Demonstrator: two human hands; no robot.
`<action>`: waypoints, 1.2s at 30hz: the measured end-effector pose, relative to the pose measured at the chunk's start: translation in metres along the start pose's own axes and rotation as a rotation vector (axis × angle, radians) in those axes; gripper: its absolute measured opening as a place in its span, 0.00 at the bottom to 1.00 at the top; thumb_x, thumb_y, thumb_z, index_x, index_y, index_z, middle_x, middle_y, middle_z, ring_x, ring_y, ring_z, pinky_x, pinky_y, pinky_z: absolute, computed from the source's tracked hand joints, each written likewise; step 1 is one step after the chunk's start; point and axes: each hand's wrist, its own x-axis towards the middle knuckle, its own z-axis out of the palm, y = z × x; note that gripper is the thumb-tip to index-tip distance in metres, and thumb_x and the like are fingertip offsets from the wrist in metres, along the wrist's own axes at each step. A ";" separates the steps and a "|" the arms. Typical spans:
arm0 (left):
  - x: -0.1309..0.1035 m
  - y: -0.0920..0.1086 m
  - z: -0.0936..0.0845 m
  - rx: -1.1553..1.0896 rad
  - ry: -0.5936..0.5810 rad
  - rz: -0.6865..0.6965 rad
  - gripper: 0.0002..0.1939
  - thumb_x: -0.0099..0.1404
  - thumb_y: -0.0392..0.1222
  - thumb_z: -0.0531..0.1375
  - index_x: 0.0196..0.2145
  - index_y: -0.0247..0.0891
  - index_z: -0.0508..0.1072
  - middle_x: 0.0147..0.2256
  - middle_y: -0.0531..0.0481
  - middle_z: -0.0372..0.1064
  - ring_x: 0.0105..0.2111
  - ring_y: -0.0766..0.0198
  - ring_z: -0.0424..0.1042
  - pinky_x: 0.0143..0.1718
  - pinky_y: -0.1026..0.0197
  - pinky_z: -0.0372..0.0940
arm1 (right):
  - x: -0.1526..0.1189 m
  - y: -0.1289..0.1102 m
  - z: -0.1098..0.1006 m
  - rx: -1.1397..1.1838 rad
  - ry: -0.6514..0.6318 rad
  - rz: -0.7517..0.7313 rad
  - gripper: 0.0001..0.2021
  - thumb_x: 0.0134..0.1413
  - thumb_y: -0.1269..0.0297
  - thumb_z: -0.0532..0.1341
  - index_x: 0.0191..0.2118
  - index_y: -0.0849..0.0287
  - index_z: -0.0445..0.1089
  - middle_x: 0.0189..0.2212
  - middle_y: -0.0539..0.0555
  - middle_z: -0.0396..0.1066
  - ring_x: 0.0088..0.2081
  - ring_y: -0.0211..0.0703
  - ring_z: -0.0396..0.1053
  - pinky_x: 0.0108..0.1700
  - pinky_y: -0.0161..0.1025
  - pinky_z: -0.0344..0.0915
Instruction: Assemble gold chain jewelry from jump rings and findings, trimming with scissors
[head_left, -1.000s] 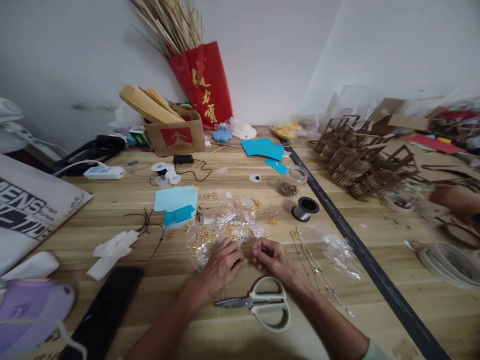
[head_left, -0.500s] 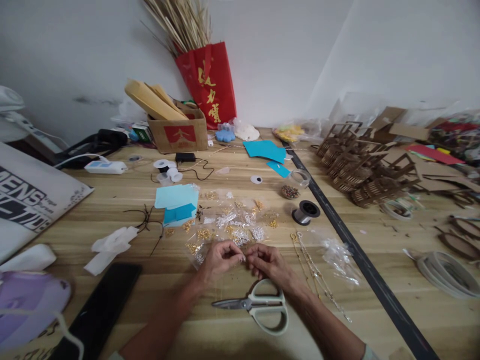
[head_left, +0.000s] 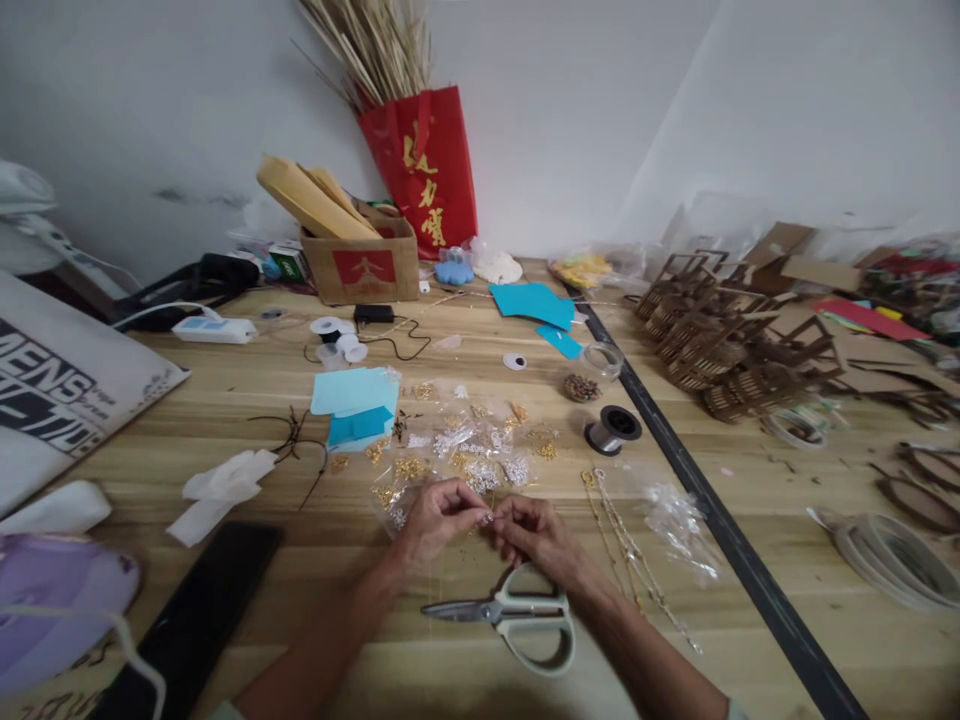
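My left hand (head_left: 441,522) and my right hand (head_left: 531,532) meet fingertip to fingertip above the wooden table. Both are closed in a pinch around something tiny, pale and shiny that is too small to name. Just beyond them lie clear plastic bags of small gold and silver jewelry findings (head_left: 480,470). Below my right hand rest scissors (head_left: 491,608) with pale handles, blades pointing left. Gold and silver chains (head_left: 624,540) stretch out to the right of that hand. A spool of thin wire (head_left: 613,430) stands farther back.
Blue paper sheets (head_left: 356,392), a black phone-like slab (head_left: 199,610) and crumpled white tissue (head_left: 225,490) lie leftward. Brown woven baskets (head_left: 720,340) crowd the right, past a black strip (head_left: 697,480). A cardboard box (head_left: 360,270) and red bag (head_left: 442,170) stand by the wall.
The view has shifted slightly. My hands stay together in nearly the same pose, with the fingertips drawn a little closer around the tiny piece.
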 end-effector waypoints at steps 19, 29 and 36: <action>0.002 -0.010 -0.001 0.033 -0.112 0.000 0.10 0.50 0.40 0.66 0.29 0.32 0.74 0.26 0.49 0.71 0.27 0.66 0.68 0.28 0.66 0.61 | -0.005 -0.002 -0.009 -0.032 0.088 -0.116 0.17 0.51 0.50 0.62 0.29 0.60 0.65 0.18 0.47 0.63 0.19 0.32 0.57 0.21 0.31 0.53; -0.005 -0.008 -0.003 0.085 -0.204 0.092 0.11 0.56 0.39 0.63 0.38 0.36 0.75 0.38 0.45 0.75 0.38 0.59 0.72 0.40 0.60 0.65 | -0.016 -0.018 -0.005 -0.443 0.028 -0.238 0.15 0.58 0.53 0.56 0.29 0.60 0.67 0.23 0.50 0.62 0.26 0.38 0.58 0.28 0.34 0.53; -0.005 -0.001 0.002 -0.027 -0.183 0.003 0.11 0.51 0.41 0.67 0.31 0.33 0.74 0.28 0.49 0.72 0.29 0.66 0.69 0.32 0.65 0.62 | -0.019 -0.021 -0.003 -0.568 0.010 -0.257 0.10 0.59 0.59 0.56 0.32 0.60 0.69 0.25 0.50 0.67 0.27 0.39 0.62 0.28 0.33 0.55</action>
